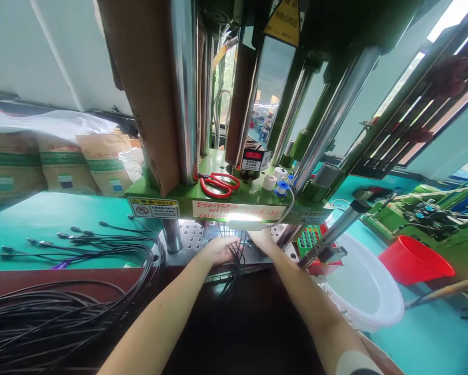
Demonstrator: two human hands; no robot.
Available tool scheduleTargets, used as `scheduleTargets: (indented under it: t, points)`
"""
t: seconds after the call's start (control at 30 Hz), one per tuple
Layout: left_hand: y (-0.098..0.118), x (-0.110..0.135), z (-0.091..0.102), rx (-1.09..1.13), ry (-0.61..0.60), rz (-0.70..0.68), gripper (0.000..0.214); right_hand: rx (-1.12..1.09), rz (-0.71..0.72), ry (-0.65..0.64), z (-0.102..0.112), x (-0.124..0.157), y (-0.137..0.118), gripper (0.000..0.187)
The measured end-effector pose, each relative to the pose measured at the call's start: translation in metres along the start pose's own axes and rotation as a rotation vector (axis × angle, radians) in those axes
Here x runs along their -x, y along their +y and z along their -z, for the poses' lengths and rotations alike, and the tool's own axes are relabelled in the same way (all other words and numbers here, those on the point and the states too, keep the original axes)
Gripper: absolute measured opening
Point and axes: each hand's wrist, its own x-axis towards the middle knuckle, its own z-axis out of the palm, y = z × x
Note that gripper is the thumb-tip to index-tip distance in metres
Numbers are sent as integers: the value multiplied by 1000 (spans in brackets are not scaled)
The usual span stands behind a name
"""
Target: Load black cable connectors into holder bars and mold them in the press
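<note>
Under the green press head, a bundle of black cables [234, 273] hangs over the front edge of the perforated metal bed [194, 237]. My left hand [221, 250] is closed around part of that bundle, palm turned up. On the other side of the cables, my right hand [264, 240] reaches in beneath the lit lamp [246, 225]; its fingertips are hidden there, so its grip does not show. More black cables [62, 312] lie in a large loose coil on the left, their plug ends [42, 243] spread over the green surface.
Red-handled scissors [219, 185], white tape rolls [269, 182] and a blue spool [281, 188] rest on the press ledge. Right of it stand a button panel [310, 237], a white tub [393, 299] and a red bucket [417, 260]. Paper sacks [62, 166] line the left.
</note>
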Motion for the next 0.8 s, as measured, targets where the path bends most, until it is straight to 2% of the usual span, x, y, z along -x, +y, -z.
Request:
scheduleTargets:
  t: [0.13, 0.23, 0.33, 0.43, 0.53, 0.63, 0.8]
  points:
    - [2, 1, 3, -251, 287, -136, 28, 58, -62, -99, -9, 13, -1, 34]
    - [6, 4, 11, -494, 503, -243, 32, 107, -82, -93, -8, 15, 0, 24]
    - [12, 7, 19, -766, 636, -345, 32, 151, -85, -78, -5, 13, 3, 27]
    - [16, 6, 21, -1020, 659, -400, 32, 181, -85, -74, -7, 12, 3, 29]
    - [18, 1, 21, -1209, 659, -392, 31, 199, -83, -69, -12, 11, 2, 31]
    - [20, -3, 20, -1335, 670, -378, 34, 211, -79, -68, -13, 10, 2, 32]
    - [25, 2, 14, -1452, 705, -397, 35, 227, -44, -61, -2, 5, -5, 32]
